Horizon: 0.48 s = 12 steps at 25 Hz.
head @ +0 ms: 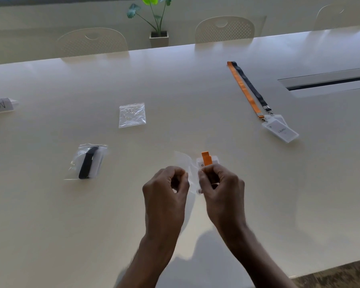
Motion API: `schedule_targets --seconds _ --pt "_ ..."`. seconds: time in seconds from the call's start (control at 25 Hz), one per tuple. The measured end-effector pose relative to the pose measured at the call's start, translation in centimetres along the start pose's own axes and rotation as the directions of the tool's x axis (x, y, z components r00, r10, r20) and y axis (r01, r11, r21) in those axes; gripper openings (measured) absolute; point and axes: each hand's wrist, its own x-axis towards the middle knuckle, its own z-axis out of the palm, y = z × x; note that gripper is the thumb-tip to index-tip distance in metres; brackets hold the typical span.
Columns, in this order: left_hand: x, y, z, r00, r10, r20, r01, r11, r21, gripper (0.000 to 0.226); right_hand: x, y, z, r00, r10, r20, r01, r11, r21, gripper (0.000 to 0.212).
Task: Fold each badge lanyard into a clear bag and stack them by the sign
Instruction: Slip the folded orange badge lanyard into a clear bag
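**Folded orange lanyard held beside an open clear bag**

Head view: both hands are raised over the near middle of the white table [175,80], close together but not touching. The left hand [166,190] has its fingers curled and pinches one edge of a clear bag [185,163], whose thin film curves up and away between the two hands. The right hand [220,188] grips a folded orange lanyard [205,159] together with its clear badge holder [213,163]. The orange end sticks up above the fingertips, just beside the bag. Whether any of it is already inside the film cannot be told.

To the left on the table lies a packed bag [87,162] with a folded black lanyard inside it. Farther back, an empty clear bag [132,114] lies flat, well apart from the packed one. The paper sign [0,106], with handwritten letters, stands at the far left edge of the picture, with nothing stacked beside it.

On the right side of the table, an unfolded orange lanyard [245,90] and an unfolded black lanyard [252,86] lie stretched out side by side, touching at the far end. Their badge holders [281,129] overlap at the near end. Beyond them a long cable slot [328,82] is set into the tabletop.

Behind the table stand pale perforated chairs [92,41] and a potted plant [157,19]
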Motion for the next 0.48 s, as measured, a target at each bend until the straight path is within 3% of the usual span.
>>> schedule_targets --seconds 0.24,0.48 --pt "0.9 -0.2 -0.6 1.000 0.019 -0.002 -0.018 1.000 0.023 0.013 -0.3 -0.5 0.0 1.000 -0.026 0.004 0.026 0.999 -0.038 0.004" --pt "0.8 -0.7 -0.6 0.998 0.055 -0.021 -0.053 0.996 0.065 0.021 0.3 0.5 -0.5 0.992 -0.124 0.017 0.125 0.970 -0.211 0.015"
